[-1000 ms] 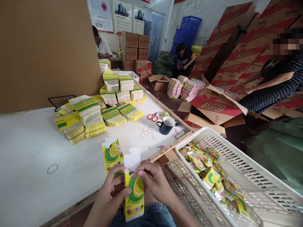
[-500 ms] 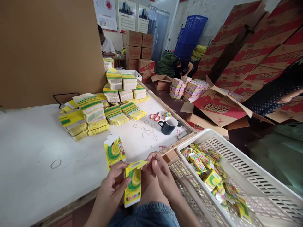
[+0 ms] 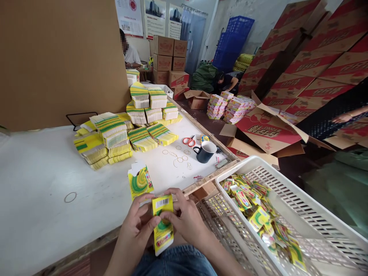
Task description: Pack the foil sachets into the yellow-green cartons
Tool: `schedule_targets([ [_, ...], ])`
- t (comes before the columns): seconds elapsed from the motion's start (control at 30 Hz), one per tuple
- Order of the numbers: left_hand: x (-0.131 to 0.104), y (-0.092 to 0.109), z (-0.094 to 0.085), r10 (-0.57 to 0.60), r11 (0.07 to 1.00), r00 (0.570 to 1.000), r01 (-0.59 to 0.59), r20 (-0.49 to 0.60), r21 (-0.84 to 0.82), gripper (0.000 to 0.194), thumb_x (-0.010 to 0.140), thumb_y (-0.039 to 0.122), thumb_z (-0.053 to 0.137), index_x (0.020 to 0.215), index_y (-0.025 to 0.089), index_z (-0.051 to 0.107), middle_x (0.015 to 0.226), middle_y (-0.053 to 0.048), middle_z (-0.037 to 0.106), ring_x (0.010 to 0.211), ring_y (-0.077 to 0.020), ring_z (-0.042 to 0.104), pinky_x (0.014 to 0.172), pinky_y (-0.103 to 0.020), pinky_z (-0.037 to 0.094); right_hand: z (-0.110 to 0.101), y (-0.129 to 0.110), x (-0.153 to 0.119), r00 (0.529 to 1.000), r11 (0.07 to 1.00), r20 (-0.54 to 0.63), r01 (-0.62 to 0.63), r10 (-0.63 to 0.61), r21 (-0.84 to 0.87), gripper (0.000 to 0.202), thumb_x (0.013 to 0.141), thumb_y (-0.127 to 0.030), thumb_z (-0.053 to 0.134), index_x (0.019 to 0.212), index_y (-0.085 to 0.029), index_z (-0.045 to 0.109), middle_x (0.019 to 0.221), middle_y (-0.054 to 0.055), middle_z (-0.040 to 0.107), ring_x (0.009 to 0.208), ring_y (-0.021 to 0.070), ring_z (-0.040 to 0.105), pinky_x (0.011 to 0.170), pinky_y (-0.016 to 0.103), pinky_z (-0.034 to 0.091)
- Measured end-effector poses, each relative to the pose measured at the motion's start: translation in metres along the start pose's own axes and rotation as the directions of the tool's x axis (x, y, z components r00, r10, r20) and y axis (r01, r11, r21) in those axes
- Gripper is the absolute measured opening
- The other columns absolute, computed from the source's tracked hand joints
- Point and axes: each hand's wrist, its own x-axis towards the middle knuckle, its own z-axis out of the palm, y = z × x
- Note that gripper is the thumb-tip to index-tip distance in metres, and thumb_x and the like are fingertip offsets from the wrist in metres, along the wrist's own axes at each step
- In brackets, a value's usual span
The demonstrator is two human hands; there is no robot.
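Over my lap, a small yellow-and-green carton (image 3: 163,237) is held upright between both hands, its barcode flap at the top facing me. My left hand (image 3: 140,226) grips its left edge, thumb across the front. On the right side, my right hand (image 3: 185,216) is closed on it, thumb pressing the front below the barcode and fingers behind the top. Just beyond, a flat yellow carton (image 3: 140,180) with white flaps lies on the white table (image 3: 43,184). To the right, several yellow cartons (image 3: 260,220) lie in a white plastic basket (image 3: 310,209).
Bundled flat cartons (image 3: 110,132) are stacked at the table's back. A dark mug (image 3: 204,153), red-handled scissors (image 3: 189,141) and rubber bands (image 3: 180,159) lie near the right edge. An open cardboard box (image 3: 267,130) stands beyond the basket. Other people are in the background.
My right hand has moved left onto the carton and now grips it. The barcode flap, tilted out to the right before, now stands straight facing me.
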Motion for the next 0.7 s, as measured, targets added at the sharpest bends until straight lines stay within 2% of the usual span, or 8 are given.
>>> schedule_targets([
  [0.07, 0.000, 0.000, -0.001, -0.011, 1.000, 1.000, 0.011, 0.002, 0.008, 0.052, 0.071, 0.036, 0.074, 0.118, 0.025, 0.055, 0.106, -0.010, 0.074, 0.089, -0.0295, 0.073, 0.075, -0.039, 0.059, -0.002, 0.002, -0.001, 0.999, 0.999, -0.030, 0.042, -0.042, -0.001, 0.036, 0.083, -0.029, 0.066, 0.117, -0.024, 0.057, 0.059, -0.006, 0.062, 0.051, 0.0131, 0.053, 0.055, 0.022, 0.039],
  [0.13, 0.001, -0.001, -0.007, -0.015, 0.999, 0.998, 0.012, 0.062, 0.049, 0.052, 0.072, 0.035, 0.074, 0.121, 0.026, 0.057, 0.112, -0.010, 0.073, 0.094, -0.0303, 0.072, 0.076, -0.038, 0.060, -0.005, 0.004, -0.001, 0.993, 0.994, -0.088, 0.090, -0.084, 0.065, 0.027, 0.087, -0.033, 0.062, 0.112, -0.024, 0.063, 0.072, -0.001, 0.066, 0.061, 0.0137, 0.057, 0.060, 0.023, 0.042],
  [0.23, 0.003, -0.006, -0.015, 0.036, 0.983, 0.991, -0.059, 0.132, 0.174, 0.040, 0.075, 0.032, 0.073, 0.114, 0.027, 0.066, 0.121, -0.008, 0.070, 0.104, -0.0298, 0.069, 0.083, -0.036, 0.059, -0.008, 0.003, -0.002, 0.985, 0.929, -0.157, 0.118, -0.066, 0.350, 0.019, 0.088, -0.034, 0.062, 0.101, -0.022, 0.069, 0.089, 0.004, 0.068, 0.079, 0.0166, 0.062, 0.070, 0.026, 0.048],
  [0.33, 0.003, -0.009, -0.017, 0.144, 0.936, 0.980, -0.180, 0.137, 0.304, 0.031, 0.078, 0.030, 0.070, 0.109, 0.028, 0.071, 0.118, -0.007, 0.072, 0.103, -0.0281, 0.069, 0.085, -0.034, 0.059, -0.007, -0.001, -0.005, 0.980, 0.822, -0.188, 0.153, -0.057, 0.548, 0.009, 0.084, -0.030, 0.069, 0.088, -0.022, 0.071, 0.087, 0.004, 0.070, 0.086, 0.0191, 0.065, 0.079, 0.031, 0.051],
  [0.4, 0.002, -0.008, -0.015, 0.273, 0.862, 0.948, -0.317, 0.166, 0.395, 0.028, 0.079, 0.027, 0.069, 0.106, 0.029, 0.074, 0.112, -0.006, 0.074, 0.100, -0.0265, 0.070, 0.085, -0.032, 0.058, -0.007, -0.004, -0.007, 0.971, 0.802, -0.218, 0.210, -0.102, 0.558, 0.003, 0.083, -0.025, 0.070, 0.083, -0.023, 0.073, 0.087, 0.004, 0.072, 0.086, 0.0196, 0.066, 0.079, 0.032, 0.052],
  [0.5, -0.003, -0.004, -0.010, 0.493, 0.698, 0.848, -0.518, 0.193, 0.494, 0.025, 0.080, 0.017, 0.066, 0.096, 0.032, 0.078, 0.101, -0.003, 0.078, 0.094, -0.0233, 0.072, 0.085, -0.029, 0.057, -0.006, -0.005, -0.010, 0.948, 0.811, -0.258, 0.297, -0.186, 0.505, 0.009, 0.084, -0.019, 0.069, 0.084, -0.025, 0.075, 0.090, 0.005, 0.074, 0.087, 0.0208, 0.068, 0.079, 0.034, 0.053],
  [0.6, -0.008, 0.000, -0.003, 0.596, 0.623, 0.786, -0.581, 0.162, 0.524, 0.030, 0.079, 0.011, 0.064, 0.092, 0.034, 0.078, 0.096, -0.001, 0.079, 0.087, -0.0214, 0.074, 0.082, -0.029, 0.058, -0.003, -0.008, -0.012, 0.932, 0.811, -0.293, 0.337, -0.215, 0.478, 0.015, 0.080, -0.017, 0.074, 0.090, -0.028, 0.076, 0.090, 0.005, 0.075, 0.087, 0.0221, 0.069, 0.079, 0.036, 0.054],
  [0.7, -0.009, 0.000, 0.010, 0.618, 0.619, 0.767, -0.610, 0.171, 0.495, 0.032, 0.078, 0.008, 0.065, 0.091, 0.035, 0.078, 0.094, 0.001, 0.079, 0.085, -0.0217, 0.074, 0.079, -0.029, 0.059, -0.006, -0.011, -0.017, 0.915, 0.817, -0.339, 0.363, -0.220, 0.448, 0.015, 0.078, -0.017, 0.076, 0.088, -0.029, 0.077, 0.087, 0.005, 0.076, 0.083, 0.0222, 0.070, 0.074, 0.034, 0.054],
])
